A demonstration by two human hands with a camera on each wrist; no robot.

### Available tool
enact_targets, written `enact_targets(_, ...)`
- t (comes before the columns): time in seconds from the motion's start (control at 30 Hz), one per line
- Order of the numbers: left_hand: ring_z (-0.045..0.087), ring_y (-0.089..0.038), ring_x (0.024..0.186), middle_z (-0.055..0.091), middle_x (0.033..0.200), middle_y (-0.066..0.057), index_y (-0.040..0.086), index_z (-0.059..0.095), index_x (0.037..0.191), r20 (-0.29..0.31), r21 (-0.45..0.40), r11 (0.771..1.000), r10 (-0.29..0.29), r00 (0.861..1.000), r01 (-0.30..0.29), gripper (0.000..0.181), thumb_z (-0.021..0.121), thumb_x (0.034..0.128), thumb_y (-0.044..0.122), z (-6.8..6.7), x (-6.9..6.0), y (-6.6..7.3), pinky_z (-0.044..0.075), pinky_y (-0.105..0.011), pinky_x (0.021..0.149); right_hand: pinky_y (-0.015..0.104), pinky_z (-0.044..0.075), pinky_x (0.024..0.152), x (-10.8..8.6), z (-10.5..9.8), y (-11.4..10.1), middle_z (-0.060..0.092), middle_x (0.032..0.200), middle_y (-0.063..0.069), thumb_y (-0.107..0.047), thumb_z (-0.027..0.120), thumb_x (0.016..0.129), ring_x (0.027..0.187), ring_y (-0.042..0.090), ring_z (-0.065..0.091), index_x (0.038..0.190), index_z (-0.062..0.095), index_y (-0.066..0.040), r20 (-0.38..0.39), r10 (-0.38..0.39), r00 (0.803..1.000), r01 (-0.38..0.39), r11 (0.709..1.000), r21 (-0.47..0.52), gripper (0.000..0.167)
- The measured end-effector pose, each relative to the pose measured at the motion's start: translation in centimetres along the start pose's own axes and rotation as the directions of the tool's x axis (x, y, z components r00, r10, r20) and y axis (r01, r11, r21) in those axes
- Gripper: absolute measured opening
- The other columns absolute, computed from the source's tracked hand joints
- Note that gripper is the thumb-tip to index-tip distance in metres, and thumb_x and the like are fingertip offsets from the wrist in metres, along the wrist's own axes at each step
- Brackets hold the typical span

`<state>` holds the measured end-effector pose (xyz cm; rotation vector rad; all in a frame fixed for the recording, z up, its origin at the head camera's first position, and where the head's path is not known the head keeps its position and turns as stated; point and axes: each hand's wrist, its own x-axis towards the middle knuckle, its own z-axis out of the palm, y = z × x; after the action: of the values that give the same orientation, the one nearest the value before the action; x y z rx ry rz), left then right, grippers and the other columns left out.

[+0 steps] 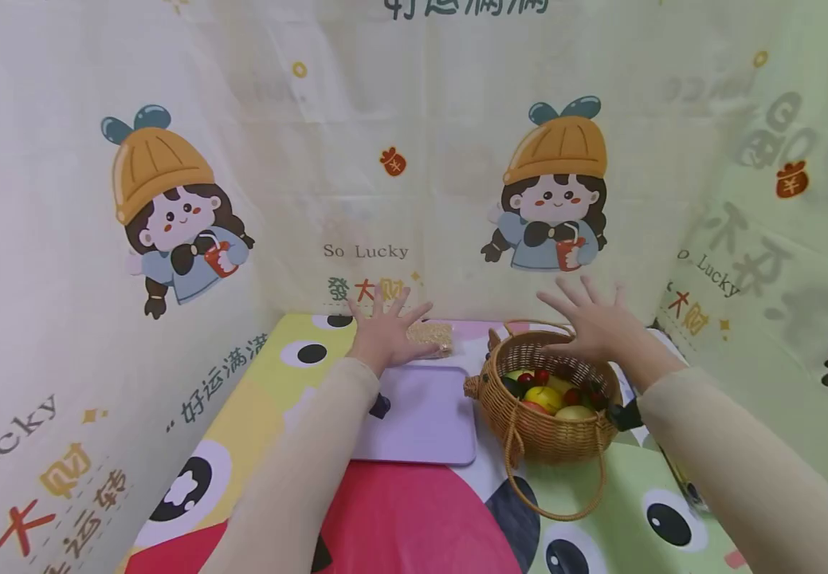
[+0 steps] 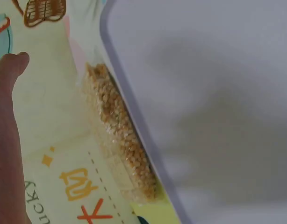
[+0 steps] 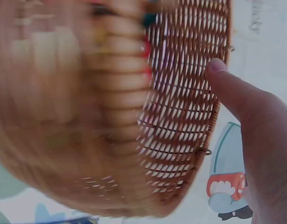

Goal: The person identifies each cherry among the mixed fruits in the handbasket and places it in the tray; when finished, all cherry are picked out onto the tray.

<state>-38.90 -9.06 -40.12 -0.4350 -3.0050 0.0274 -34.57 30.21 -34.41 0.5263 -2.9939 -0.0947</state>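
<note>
With fingers spread, my left hand (image 1: pixel 387 333) hovers above the back edge of a lavender tray (image 1: pixel 428 414); it holds nothing. Behind that tray lies a clear packet of tan grains (image 1: pixel 437 338), seen closer along the tray's rim in the left wrist view. My right hand (image 1: pixel 595 325), also spread and holding nothing, is over the back right of a woven wicker basket (image 1: pixel 550 438). Inside the basket are several fruits, among them a yellow one (image 1: pixel 544 399) and small red ones. In the right wrist view the thumb (image 3: pixel 227 84) appears beside the basket's rim; whether it touches cannot be told.
A patterned cloth (image 1: pixel 414 518) with cartoon eyes covers the table. One basket handle (image 1: pixel 557 516) hangs down in front. Printed curtains (image 1: pixel 414 207) enclose the back and sides. Partly behind my right forearm, a flat dark-edged object (image 1: pixel 689 486) lies at the table's right side.
</note>
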Motion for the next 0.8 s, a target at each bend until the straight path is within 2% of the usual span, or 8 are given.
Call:
enact_targets(0.1,-0.01,-0.054,0.171,0.005,0.189,0.006,0.059,0.025,0.172,-0.033,-0.039,0.998,0.049,0.998,-0.05,0.09,0.041,0.0921,0.098,0.8,-0.9,0.1,-0.01,-0.095,0.119,0.096,0.008,0.118,-1.5,1.0,0.7,0.015,0.186,0.023,-0.088,0.069,0.087,0.166,0.064,0.012,0.178,0.025,-0.029,0.001,0.013,1.0,-0.013,0.997,0.075,0.118)
enact_targets(0.23,-0.008,-0.054,0.171,0.01,0.189,0.005,0.057,0.028,0.172,-0.046,-0.083,0.992,0.095,0.994,-0.099,0.089,0.048,0.0934,0.093,2.2,-2.4,0.0,-0.006,-0.093,0.121,0.096,0.018,0.116,-3.3,2.3,1.2,0.014,0.186,0.024,-0.087,0.069,0.089,0.164,0.065,0.017,0.179,0.017,-0.028,-0.007,0.024,1.0,-0.022,0.99,0.139,0.12)
enact_targets(0.37,-0.004,-0.054,0.172,0.011,0.189,0.004,0.056,0.028,0.172,-0.024,-0.137,0.986,0.097,0.995,-0.099,0.089,0.052,0.0945,0.09,3.4,-3.8,-0.1,0.0,-0.092,0.123,0.092,0.026,0.116,-4.6,3.1,1.2,0.015,0.184,0.026,-0.084,0.071,0.09,0.162,0.064,0.024,0.18,0.013,-0.026,-0.037,0.045,0.998,-0.036,0.975,0.221,0.122)
enact_targets(0.5,0.001,-0.052,0.173,0.014,0.189,0.001,0.055,0.028,0.173,-0.015,-0.163,0.983,0.082,0.997,-0.083,0.086,0.049,0.0961,0.09,4.8,-4.6,0.1,0.006,-0.089,0.127,0.091,0.029,0.116,-5.8,3.3,1.3,0.015,0.184,0.028,-0.079,0.075,0.091,0.162,0.062,0.028,0.181,0.01,-0.022,-0.06,0.092,0.994,-0.068,0.945,0.319,0.125)
enact_targets(0.6,0.009,-0.053,0.172,0.018,0.188,-0.001,0.054,0.031,0.172,-0.052,-0.221,0.972,0.075,0.996,-0.084,0.085,0.05,0.0969,0.088,6.0,-5.2,0.7,0.011,-0.088,0.127,0.09,0.031,0.115,-7.0,3.5,1.6,0.014,0.184,0.029,-0.07,0.079,0.093,0.16,0.063,0.029,0.181,0.007,-0.021,-0.058,0.128,0.99,-0.088,0.888,0.451,0.124)
enact_targets(0.67,0.015,-0.053,0.171,0.021,0.187,-0.002,0.053,0.034,0.171,-0.088,-0.306,0.948,0.061,0.994,-0.085,0.081,0.054,0.0983,0.084,6.6,-5.7,1.4,0.016,-0.087,0.127,0.09,0.035,0.112,-8.1,3.7,2.0,0.018,0.182,0.032,-0.063,0.08,0.097,0.158,0.066,0.031,0.181,0.007,-0.022,-0.048,0.155,0.987,-0.105,0.833,0.543,0.119)
enact_targets(0.73,0.022,-0.051,0.17,0.026,0.186,-0.004,0.05,0.04,0.169,-0.136,-0.417,0.903,0.046,0.99,-0.099,0.077,0.06,0.1003,0.076,6.8,-6.4,2.3,0.023,-0.086,0.126,0.09,0.039,0.108,-9.3,4.3,2.4,0.024,0.178,0.036,-0.056,0.078,0.101,0.154,0.069,0.034,0.181,0.008,-0.022,-0.038,0.186,0.982,-0.121,0.767,0.63,0.111)
enact_targets(0.8,0.027,-0.046,0.169,0.031,0.184,-0.004,0.047,0.046,0.167,-0.178,-0.53,0.84,0.026,0.984,-0.118,0.071,0.065,0.1022,0.068,6.6,-7.0,3.3,0.028,-0.083,0.126,0.089,0.043,0.104,-10.5,5.0,2.8,0.031,0.174,0.039,-0.051,0.074,0.106,0.15,0.07,0.038,0.181,0.012,-0.022,-0.035,0.219,0.975,-0.136,0.713,0.688,0.101)
